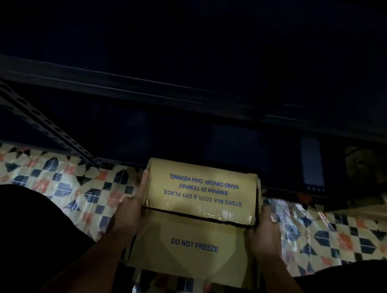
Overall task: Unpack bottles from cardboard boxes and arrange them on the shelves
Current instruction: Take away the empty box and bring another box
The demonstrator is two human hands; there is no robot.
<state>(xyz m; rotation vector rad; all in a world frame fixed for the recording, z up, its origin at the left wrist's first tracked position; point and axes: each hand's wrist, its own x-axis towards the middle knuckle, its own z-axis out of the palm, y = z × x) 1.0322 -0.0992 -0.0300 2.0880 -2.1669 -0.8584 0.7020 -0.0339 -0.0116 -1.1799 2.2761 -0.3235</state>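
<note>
cardboard box (197, 219), flaps closed, sits low between my knees over the patterned floor (31, 171), near the dark shelf (145, 93). my left hand (133, 210) grips its left side, my right hand (266, 230) grips its right side.

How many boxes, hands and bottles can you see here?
Cardboard boxes: 1, top flaps closed
Hands: 2, left hand and right hand, each holding a side of the box
Bottles: 0 in view
Total: 3
</note>
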